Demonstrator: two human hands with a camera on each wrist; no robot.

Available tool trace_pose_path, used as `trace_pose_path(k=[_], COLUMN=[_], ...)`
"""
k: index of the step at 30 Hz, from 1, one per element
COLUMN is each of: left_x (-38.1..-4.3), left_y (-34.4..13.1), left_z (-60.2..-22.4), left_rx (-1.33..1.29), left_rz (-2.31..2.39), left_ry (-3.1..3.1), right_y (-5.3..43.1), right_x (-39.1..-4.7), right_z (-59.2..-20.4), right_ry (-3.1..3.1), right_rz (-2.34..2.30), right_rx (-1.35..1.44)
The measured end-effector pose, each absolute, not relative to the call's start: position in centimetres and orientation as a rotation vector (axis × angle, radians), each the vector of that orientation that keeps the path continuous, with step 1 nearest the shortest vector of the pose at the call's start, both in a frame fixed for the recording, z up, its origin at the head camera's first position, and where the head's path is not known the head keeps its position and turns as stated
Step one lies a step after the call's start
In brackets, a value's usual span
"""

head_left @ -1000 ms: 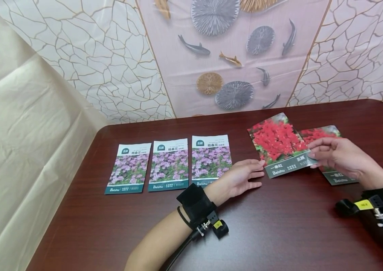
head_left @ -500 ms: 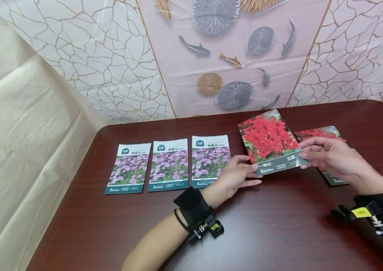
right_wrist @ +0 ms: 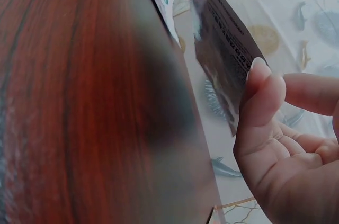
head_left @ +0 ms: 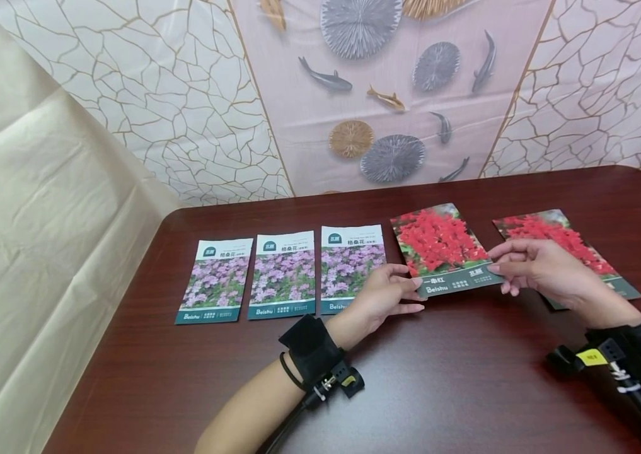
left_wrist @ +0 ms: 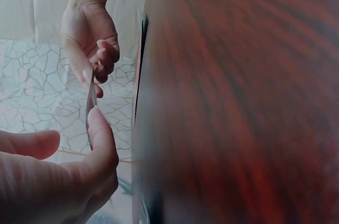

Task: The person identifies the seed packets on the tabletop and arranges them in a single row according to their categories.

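A seed packet with red flowers and a dark green band (head_left: 439, 239) is held tilted above the table, right of the purple-flower packets. Its lower left corner is pinched by my left hand (head_left: 381, 295), thumb on the front. My right hand (head_left: 553, 272) pinches the lower right corner. In the left wrist view the packet (left_wrist: 91, 97) appears edge-on between both hands. Its printed back (right_wrist: 225, 49) faces the right wrist camera, gripped by the right thumb and fingers (right_wrist: 262, 97). Another red-flower packet (head_left: 587, 252) lies on the table, partly hidden by my right hand.
Three purple-flower seed packets (head_left: 215, 282), (head_left: 282, 277), (head_left: 352, 265) lie in a row at the left; my left hand overlaps the third. The dark red wooden table (head_left: 439, 391) meets a patterned cloth backdrop (head_left: 309, 126) behind. A pale cloth (head_left: 53, 221) hangs at the left.
The held red-flower packet has moved left and lowered toward the purple row. My left hand has taken its lower left corner. More of the other red-flower packet shows now.
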State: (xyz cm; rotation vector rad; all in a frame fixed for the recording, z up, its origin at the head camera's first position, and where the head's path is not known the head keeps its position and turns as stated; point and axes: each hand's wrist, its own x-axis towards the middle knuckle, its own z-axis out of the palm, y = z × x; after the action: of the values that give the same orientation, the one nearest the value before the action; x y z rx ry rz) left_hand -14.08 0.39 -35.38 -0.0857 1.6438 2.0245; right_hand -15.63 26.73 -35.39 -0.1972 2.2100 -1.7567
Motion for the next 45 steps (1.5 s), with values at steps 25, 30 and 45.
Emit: trace_pose_path(k=[25,30,45], left_x=[-13.1,-12.9,-11.4], left_y=[0.1,0.3,0.5], left_z=[-33.8,-33.5,-33.4], left_rx=[-0.058,-0.031,0.426], left_rz=[1.882,1.822,1.298], left_ry=[1.643,1.718,2.189], right_y=[26.8,26.9,26.9], right_x=[-15.7,-15.8,-15.7], right_z=[-35.5,-35.6,-35.8], right_ry=[2.192,2.191,2.223], right_rz=[-1.486,-1.422,-1.369], right_rx=[-0.189,-0.178,-0.269])
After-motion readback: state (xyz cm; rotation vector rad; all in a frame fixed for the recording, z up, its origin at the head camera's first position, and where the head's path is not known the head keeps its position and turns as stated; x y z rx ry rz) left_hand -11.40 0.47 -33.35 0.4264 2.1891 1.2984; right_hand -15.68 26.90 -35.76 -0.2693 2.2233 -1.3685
